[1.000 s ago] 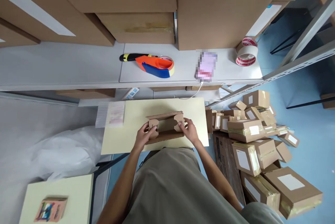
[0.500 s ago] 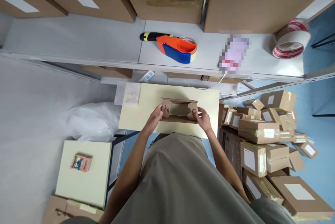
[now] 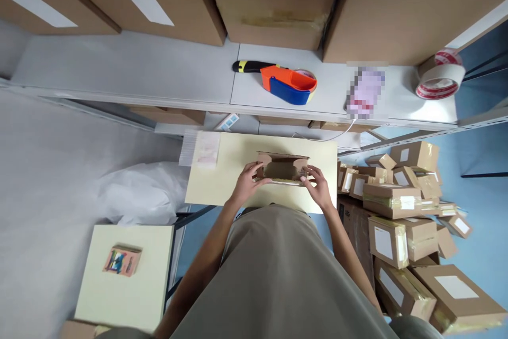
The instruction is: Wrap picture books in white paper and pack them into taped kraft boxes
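A small brown cardboard box [image 3: 282, 158] with its top open sits on the pale yellow table [image 3: 222, 185] in front of me. Its two end flaps fold inward. My left hand [image 3: 246, 183] grips the left end, with the thumb along the near wall and the fingers at the left flap. At the right end, my right hand [image 3: 316, 186] pinches the near corner by the right flap. Papers [image 3: 207, 148] lie on the table to the left of the box.
Above the table, a shelf [image 3: 159, 74] carries an orange and blue tape dispenser [image 3: 289, 85], a blurred phone [image 3: 365, 93] on a white cable, and tape rolls [image 3: 440, 81]. Parcels [image 3: 391, 199] are piled at right. A small colourful box [image 3: 122, 260] rests on a side table at lower left.
My left hand has shifted its hold, its thumb now stretched along the box's near wall. My right hand stays at the right end. The whole view has shifted slightly.
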The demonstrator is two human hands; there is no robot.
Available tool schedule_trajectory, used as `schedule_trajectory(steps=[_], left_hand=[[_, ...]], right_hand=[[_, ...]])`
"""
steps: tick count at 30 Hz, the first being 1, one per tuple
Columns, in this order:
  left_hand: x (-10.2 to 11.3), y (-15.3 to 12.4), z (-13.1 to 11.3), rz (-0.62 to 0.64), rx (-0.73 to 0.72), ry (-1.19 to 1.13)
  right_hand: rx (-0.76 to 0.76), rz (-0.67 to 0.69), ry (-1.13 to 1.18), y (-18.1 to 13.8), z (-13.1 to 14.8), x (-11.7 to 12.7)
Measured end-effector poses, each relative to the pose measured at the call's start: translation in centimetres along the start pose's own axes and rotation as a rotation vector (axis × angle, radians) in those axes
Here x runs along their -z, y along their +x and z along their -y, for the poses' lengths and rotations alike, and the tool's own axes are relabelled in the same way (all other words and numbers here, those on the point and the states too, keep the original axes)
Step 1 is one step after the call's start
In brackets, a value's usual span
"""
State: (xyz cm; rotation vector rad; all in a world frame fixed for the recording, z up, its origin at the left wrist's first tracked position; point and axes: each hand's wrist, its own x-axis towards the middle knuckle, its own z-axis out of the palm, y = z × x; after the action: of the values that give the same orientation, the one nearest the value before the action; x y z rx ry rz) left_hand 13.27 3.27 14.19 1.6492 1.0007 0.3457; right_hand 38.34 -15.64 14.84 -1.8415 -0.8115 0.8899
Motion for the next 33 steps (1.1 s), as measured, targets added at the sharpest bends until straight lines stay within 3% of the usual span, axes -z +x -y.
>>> schedule_trajectory(steps=[5,10,14,18,22,25,33], left_hand=[[0.1,0.0,0.0,-0.121,-0.074,0.062],[0.3,-0.4,0.9,-0.045,-0.062,0.127],[0.6,-0.1,1.7,-0.133,0.022,0.112],[1.4,0.6,1.7,-0.097,-0.053,0.171],[1.9,0.9,1.9,-0.071,-0.125,0.136],[1.5,0.6,2.2,-0.063,-0.135,0.115],[1.4,-0.5,2.0,-0.114,-0.150,0.180]], right_hand=[[0.006,-0.036,-0.027,0.3,0.1,-0.7],[0.032,-0.051,-0.062,-0.2,0.6,-1.4],[-0.002,-0.101,-0.078,-0.4,0.1,-2.2],[-0.010,-0.170,-0.126,-0.3,-0.1,-2.4],[0.064,-0.108,-0.210,-0.5,0.1,-1.9],[0.054,-0.065,-0.225,-0.7,0.1,-1.7],[0.022,-0.156,-0.134,-0.9,0.1,-2.4]])
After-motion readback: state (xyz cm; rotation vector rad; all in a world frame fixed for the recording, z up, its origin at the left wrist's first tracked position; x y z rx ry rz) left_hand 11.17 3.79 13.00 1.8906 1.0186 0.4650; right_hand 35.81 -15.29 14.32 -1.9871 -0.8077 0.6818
